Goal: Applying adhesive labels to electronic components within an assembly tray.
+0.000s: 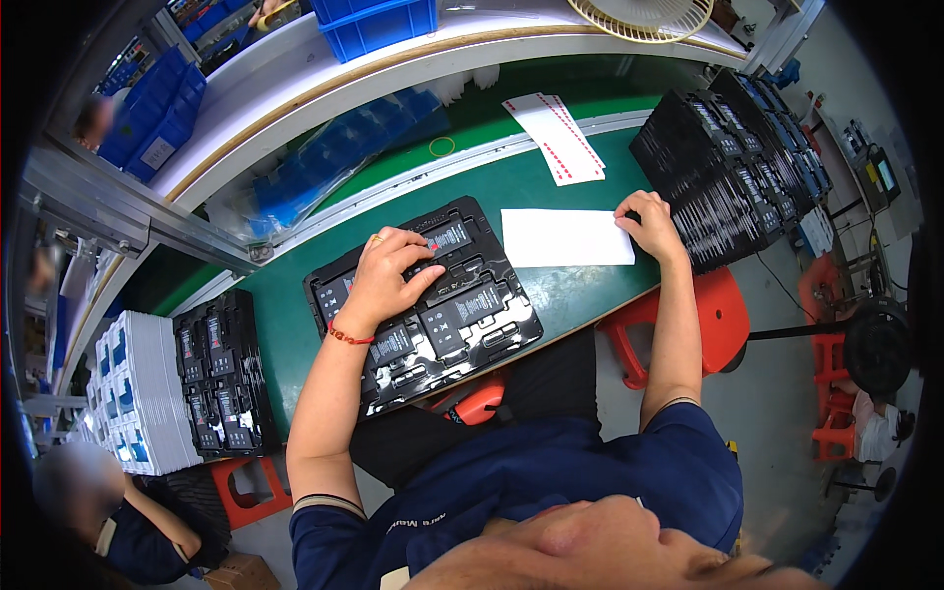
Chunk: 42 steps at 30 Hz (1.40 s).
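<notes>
A black plastic tray (521, 313) lies on the green table in front of me, with several flat black batteries (462, 307) set in its pockets. Over the tray's upper part is my left hand (391, 270), its fingers stretched and the thumb apart, the fingertips touching a battery (450, 236). A small red spot shows beside those fingertips. To the right of the tray, a blank white sheet (565, 238) lies flat. My right hand (649, 224) pinches that sheet's right edge between thumb and curled fingers.
Beyond the sheet lie white strips with red dots (556, 143). Tall stacks of black trays (703, 177) stand at the right. White trays (147, 393) and loaded black trays (221, 369) stand at the left, near another person (147, 531). A red stool (703, 320) is below the right edge.
</notes>
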Available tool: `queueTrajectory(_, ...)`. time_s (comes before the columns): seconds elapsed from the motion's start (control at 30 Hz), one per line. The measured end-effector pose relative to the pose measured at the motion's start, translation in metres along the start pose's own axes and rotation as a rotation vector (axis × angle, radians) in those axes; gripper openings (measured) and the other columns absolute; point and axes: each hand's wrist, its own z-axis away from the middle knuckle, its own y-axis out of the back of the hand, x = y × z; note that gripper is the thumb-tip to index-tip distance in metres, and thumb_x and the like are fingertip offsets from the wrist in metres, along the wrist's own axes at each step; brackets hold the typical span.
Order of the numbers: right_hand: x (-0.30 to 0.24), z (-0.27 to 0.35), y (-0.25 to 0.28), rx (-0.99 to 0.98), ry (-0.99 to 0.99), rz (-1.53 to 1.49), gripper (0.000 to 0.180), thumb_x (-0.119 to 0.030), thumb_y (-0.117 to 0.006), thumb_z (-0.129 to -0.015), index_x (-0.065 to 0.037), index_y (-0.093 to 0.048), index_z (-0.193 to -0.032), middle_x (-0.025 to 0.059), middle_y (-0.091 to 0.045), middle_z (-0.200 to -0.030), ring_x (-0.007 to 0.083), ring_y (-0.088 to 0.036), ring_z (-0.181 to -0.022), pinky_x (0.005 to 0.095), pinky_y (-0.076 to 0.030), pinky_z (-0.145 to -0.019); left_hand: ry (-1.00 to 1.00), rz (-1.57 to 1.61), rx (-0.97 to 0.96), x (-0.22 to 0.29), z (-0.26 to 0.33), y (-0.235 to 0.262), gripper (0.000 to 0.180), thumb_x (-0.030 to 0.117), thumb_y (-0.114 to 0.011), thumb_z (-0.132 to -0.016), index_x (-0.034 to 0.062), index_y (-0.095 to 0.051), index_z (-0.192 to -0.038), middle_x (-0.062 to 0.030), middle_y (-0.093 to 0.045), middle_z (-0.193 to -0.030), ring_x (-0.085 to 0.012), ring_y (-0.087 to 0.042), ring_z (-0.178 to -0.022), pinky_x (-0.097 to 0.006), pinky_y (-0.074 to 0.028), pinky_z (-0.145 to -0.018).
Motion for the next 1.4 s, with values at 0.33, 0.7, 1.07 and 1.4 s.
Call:
queueTrajectory(0.33,-0.013,0.009,-0.012,0.048,-0.031,-0.120,0.007,-0.002,-0.069,-0.077,-0.001,-0.063,-0.081,0.0156,-0.063,-0.084,0.0343,-0.062,-0.083,0.0404,-0.049,-0.074,0.000,-0.005,0.011,0.002,0.004,0.000,0.020,0.023,-0.079,-0.077,0.0062,-0.074,-0.087,-0.0065,-0.068,-0.098,-0.0245,-0.061,-0.095,-0.037,-0.046,-0.084)
queueTrajectory(0.7,-0.035,0.046,-0.006,0.147,0.002,-0.002,0.015,0.003,-0.067,-0.079,0.001,-0.055,-0.087,0.0205,-0.065,-0.079,0.0384,-0.066,-0.074,0.0437,-0.052,-0.068,-0.045,0.044,0.113,0.003,-0.003,0.000,0.015,0.015,-0.075,-0.079,0.0056,-0.072,-0.091,-0.0091,-0.068,-0.096,-0.0270,-0.062,-0.091,-0.037,-0.049,-0.081)
queueTrajectory(1.07,-0.031,0.037,-0.016,0.253,-0.197,-0.199,0.047,0.008,-0.074,-0.070,-0.003,-0.063,-0.115,0.0109,-0.055,-0.079,0.0237,-0.058,-0.068,0.0338,-0.050,-0.065,0.026,0.074,0.023,0.057,0.024,0.036,0.015,0.006,-0.076,-0.077,0.0010,-0.072,-0.090,-0.0126,-0.068,-0.099,-0.0296,-0.064,-0.092,-0.038,-0.050,-0.082)
queueTrajectory(1.4,-0.011,0.013,-0.024,0.145,-0.149,-0.050,0.018,0.004,-0.067,-0.078,0.000,-0.066,-0.096,0.0178,-0.063,-0.090,0.0328,-0.064,-0.082,0.0394,-0.052,-0.075,0.045,-0.008,-0.286,0.091,0.042,0.020,0.037,0.015,-0.079,-0.071,0.0073,-0.070,-0.106,-0.0103,-0.062,-0.120,-0.0299,-0.054,-0.113,-0.043,-0.044,-0.094)
